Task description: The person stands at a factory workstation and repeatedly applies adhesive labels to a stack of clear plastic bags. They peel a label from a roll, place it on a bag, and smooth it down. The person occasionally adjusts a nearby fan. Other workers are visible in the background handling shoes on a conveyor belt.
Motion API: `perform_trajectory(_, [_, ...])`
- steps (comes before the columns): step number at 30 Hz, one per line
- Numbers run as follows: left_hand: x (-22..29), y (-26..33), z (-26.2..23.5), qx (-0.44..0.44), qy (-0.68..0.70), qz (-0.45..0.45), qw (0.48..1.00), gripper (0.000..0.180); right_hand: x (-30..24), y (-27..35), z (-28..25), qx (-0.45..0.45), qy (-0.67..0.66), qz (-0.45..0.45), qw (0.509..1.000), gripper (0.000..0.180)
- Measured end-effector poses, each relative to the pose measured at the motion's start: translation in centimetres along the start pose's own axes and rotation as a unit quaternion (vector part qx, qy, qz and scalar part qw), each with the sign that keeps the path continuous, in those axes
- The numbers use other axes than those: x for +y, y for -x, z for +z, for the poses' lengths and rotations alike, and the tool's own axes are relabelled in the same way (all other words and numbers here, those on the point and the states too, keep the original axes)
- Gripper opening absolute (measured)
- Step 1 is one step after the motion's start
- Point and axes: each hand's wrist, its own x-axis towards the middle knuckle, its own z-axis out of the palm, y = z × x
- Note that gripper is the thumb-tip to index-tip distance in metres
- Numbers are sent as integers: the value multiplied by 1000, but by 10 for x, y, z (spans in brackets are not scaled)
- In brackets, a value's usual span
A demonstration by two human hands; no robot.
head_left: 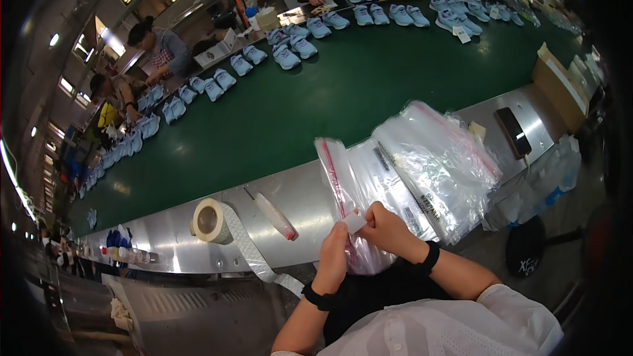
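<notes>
Close in front of me, my left hand (pixel 333 256) and my right hand (pixel 390 232) are closed and come together at a small white label (pixel 355 222). Fingers of both hands pinch it. Right under and behind them lies a clear plastic zip bag (pixel 333 171) with a red strip along its edge. A larger pile of clear plastic bags (pixel 438 158) spreads to the right, some with dark print. On the left, a roll of white labels (pixel 210 221) rests on the metal ledge, its strip (pixel 249 250) trailing down toward my left wrist.
A long pen-like tool with a red tip (pixel 275 216) lies beside the roll. To the right are a phone (pixel 513 132) and an open cardboard box (pixel 560 89). Pairs of light-blue sneakers (pixel 287 57) line the far side of the green conveyor belt (pixel 290 115). Several co-workers (pixel 161 49) stand beyond.
</notes>
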Motion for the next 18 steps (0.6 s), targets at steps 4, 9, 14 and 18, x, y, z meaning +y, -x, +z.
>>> perform_trajectory(4, [-10, -4, 5, -19, -3, 13, 1000, 47, 17, -4, 4, 33, -34, -36, 998, 27])
perform_trajectory(9, [-12, -3, 0, -21, -17, -3, 1000, 43, 15, -4, 7, 97, 91, -83, 988, 16])
perform_trajectory(14, [-8, 2, -4, 2, 92, -19, 996, 51, 14, -3, 16, 139, 159, -102, 972, 16])
perform_trajectory(18, [-14, 3, -6, 12, 147, -5, 989, 55, 13, -2, 12, 137, 37, -86, 986, 17])
